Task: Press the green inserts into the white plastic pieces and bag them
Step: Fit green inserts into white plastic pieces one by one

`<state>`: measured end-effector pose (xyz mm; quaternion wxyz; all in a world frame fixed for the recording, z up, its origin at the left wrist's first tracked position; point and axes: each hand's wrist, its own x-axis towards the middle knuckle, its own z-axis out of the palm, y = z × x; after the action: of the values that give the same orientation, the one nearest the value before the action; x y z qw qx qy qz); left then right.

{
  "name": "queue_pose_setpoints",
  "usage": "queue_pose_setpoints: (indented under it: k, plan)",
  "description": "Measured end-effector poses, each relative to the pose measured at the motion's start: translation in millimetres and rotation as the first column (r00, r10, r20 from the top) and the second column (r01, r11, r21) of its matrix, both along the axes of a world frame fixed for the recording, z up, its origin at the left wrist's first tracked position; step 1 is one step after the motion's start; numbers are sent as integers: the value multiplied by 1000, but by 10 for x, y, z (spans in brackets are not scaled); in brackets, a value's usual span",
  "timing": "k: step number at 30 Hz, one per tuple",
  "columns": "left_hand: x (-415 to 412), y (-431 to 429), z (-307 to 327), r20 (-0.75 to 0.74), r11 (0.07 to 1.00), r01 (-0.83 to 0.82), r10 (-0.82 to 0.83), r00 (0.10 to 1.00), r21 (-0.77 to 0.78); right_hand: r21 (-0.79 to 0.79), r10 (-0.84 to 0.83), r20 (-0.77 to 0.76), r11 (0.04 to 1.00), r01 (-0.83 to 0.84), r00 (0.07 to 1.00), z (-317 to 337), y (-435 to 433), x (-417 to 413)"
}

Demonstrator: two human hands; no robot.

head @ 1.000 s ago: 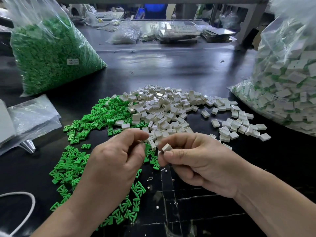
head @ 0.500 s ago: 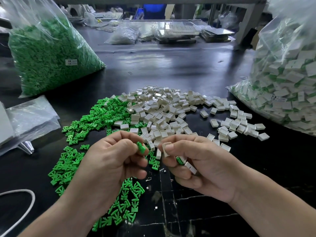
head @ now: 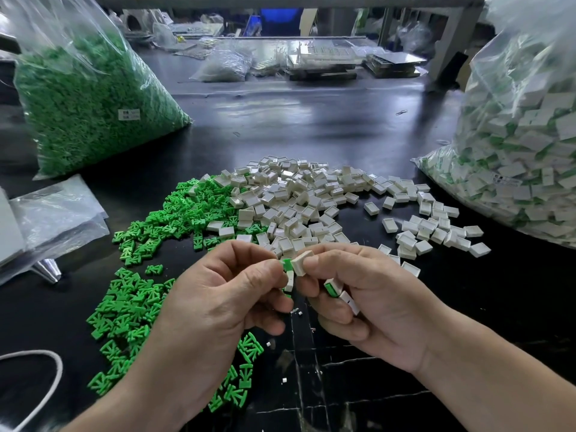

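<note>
My left hand (head: 218,300) pinches a green insert (head: 286,264) between thumb and forefinger. My right hand (head: 367,304) pinches a white plastic piece (head: 302,261) at its fingertips, touching the insert. Lower in my right hand sit finished pieces (head: 338,293), white with green inside. A pile of loose green inserts (head: 146,275) lies on the black table to the left. A pile of loose white pieces (head: 311,201) lies behind my hands.
A big clear bag of green inserts (head: 87,104) stands at the back left. A big clear bag of assembled pieces (head: 523,145) stands at the right. Folded empty plastic bags (head: 53,216) lie at the left edge; a white cord (head: 46,388) loops at the lower left.
My hands have come together: the green insert in my left hand now meets the white piece in my right. One second ago no insert was visible in my left fingers.
</note>
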<state>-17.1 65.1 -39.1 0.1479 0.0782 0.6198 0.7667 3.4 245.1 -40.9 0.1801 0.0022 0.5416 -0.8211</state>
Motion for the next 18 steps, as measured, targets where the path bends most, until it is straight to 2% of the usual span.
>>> queue_pose_setpoints:
  k: [6, 18]
  plan:
    - [23, 4, 8, -75, 999, -29, 26, 997, -43, 42, -63, -12, 997, 64, 998, -29, -15, 0]
    - [72, -18, -3, -236, 969, -116, 63, 970, -216, 172, -31, -154, 983, 58, 988, -36, -27, 32]
